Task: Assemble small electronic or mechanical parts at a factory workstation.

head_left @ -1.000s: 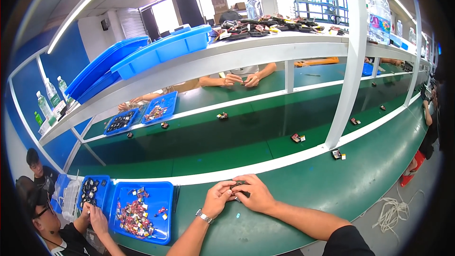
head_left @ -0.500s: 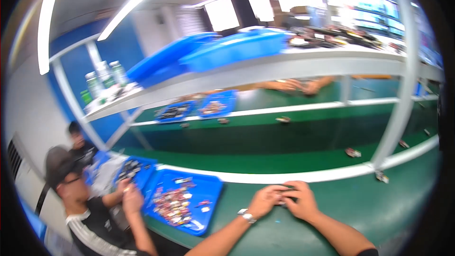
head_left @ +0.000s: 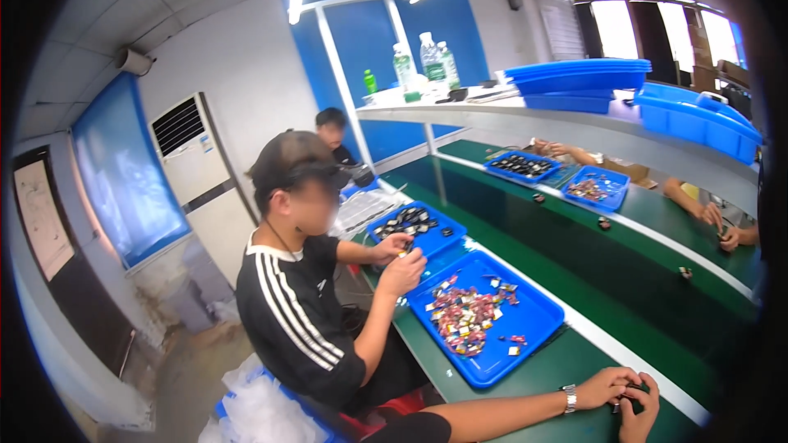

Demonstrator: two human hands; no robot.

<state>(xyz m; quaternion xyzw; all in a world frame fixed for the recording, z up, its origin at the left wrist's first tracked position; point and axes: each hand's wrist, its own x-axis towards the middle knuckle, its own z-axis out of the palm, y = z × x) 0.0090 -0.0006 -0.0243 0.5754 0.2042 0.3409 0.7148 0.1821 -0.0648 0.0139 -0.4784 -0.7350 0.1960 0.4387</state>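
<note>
At the lower right, my left hand, with a metal-band watch at its wrist, meets my right hand above the green work surface. The fingers of both are bent together around a small dark part. Most of that part is covered by the fingers, so its exact kind cannot be made out. To the left of my hands lies a blue tray with a heap of small red, white and yellow components.
A co-worker sits at my left, holding a small piece by a second blue tray of black parts. A conveyor belt carries spaced small parts. Across it are more trays and other people's hands. A shelf holds bottles and blue bins.
The view has swung left, so my hands now appear farther right and lower. They stay together at the small part. The co-worker's hands have moved down toward the tray of black parts.
</note>
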